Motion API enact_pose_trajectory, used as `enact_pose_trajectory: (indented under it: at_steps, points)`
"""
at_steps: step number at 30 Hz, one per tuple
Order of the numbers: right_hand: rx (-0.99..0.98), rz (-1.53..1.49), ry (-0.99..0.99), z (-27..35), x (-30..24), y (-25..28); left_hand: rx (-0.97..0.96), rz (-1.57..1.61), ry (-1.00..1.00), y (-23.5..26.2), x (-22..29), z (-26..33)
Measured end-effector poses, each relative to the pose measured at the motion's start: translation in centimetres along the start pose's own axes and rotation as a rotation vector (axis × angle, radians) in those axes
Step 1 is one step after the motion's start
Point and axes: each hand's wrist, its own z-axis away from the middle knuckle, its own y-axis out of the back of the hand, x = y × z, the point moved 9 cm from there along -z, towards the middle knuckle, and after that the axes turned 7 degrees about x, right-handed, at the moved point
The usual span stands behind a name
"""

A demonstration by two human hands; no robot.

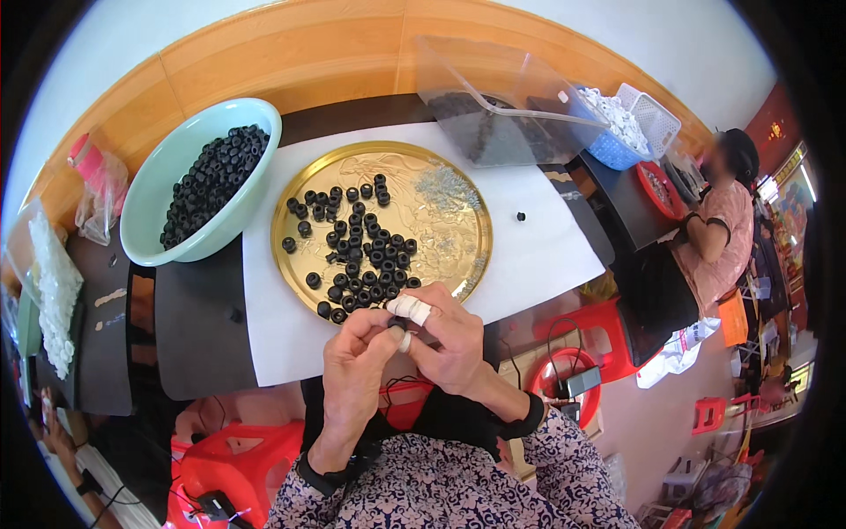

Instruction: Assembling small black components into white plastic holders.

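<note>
Two hands (401, 344) pinch one black ring (397, 324) near one gold tray (458, 256)

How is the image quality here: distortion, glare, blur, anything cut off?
Head view: strong fisheye, with the wooden table edge bowed and the corners black; bright, even light with soft shadows; mild sheen on the gold tray; left hand and right hand are sharp; the person at right has a blurred face.
</note>
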Motion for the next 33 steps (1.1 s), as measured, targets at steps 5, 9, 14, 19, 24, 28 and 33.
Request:
enact_pose_trajectory:
  at_steps: [5, 9, 14, 19, 24, 28, 33]
  points:
    - [-0.006, -0.104, -0.072, 0.3, 0.9, 0.3, 0.006, -0.251, 0.034, 0.1, -0.1, 0.1]
    - [0.004, -0.160, -0.074, 0.4, 1.0, 0.1, -0.025, -0.222, -0.015, -1.1, 0.9, 0.0]
    - [0.015, -0.142, -0.055, 0.7, 1.1, 0.1, -0.007, -0.295, -0.029, -0.7, 0.4, -0.4]
    - [0.011, -0.143, -0.057, 0.6, 0.7, 0.0, 0.012, -0.227, -0.054, -0.7, 0.7, -0.3]
    - [0.024, -0.065, -0.042, 0.5, 0.5, 0.5, 0.053, -0.187, -0.010, -0.9, 0.6, -0.3]
    - [-0.013, -0.091, -0.102, 0.8, 1.2, -0.1, -0.008, -0.274, -0.028, -0.5, 0.3, -0.6]
    - [0.020, -0.052, -0.070, 0.7, 0.9, 0.3, 0.009, -0.415, -0.061, -1.0, 1.7, 0.8]
